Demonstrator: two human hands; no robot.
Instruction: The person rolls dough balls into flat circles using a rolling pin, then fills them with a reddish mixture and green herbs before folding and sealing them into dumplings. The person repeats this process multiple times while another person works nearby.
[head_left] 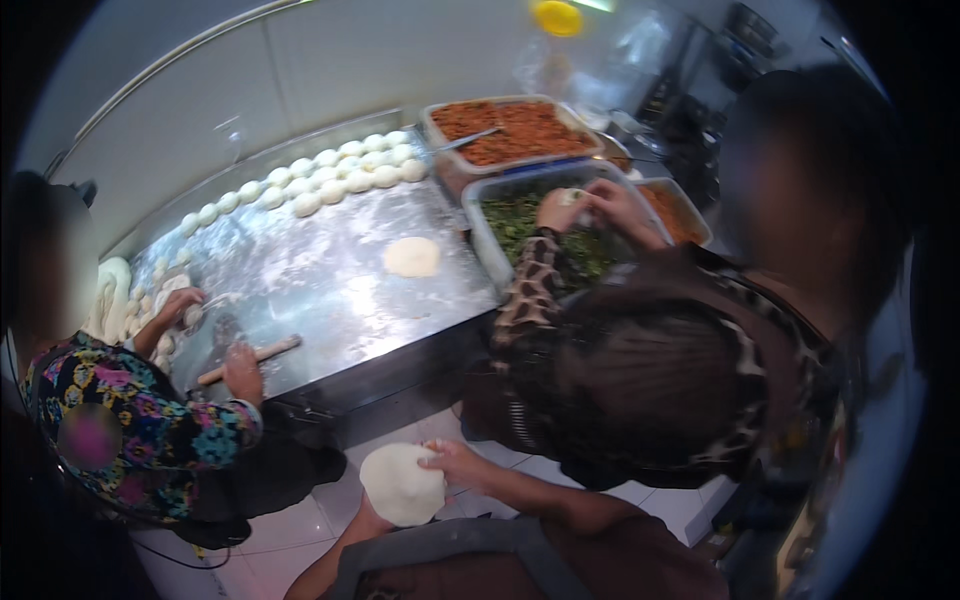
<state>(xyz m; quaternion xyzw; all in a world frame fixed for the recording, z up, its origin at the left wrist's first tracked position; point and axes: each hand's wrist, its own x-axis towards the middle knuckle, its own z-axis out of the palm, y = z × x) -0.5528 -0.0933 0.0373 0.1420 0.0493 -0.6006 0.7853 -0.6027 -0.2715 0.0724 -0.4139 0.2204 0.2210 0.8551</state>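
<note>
Dough [402, 484] (flat) between both hands [373, 514] [455, 465]

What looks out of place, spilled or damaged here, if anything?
Nothing looks clearly damaged or out of place. White powder, probably flour, is strewn across the metal table, but that fits the dough work. The dough sheet your right hand pinches shows no tear, and the dough balls sit in slightly uneven rows.

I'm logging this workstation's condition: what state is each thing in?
Table: floury.
Held dough: flat, left hand beneath, right hand pinching its edge.
Other dough round: flat, lying.
Balls: round, in rows.
Rolling pin: under a co-worker's hand.
Greens tub: open, filled.
Orange tub: open, filled, utensil across it.
</note>
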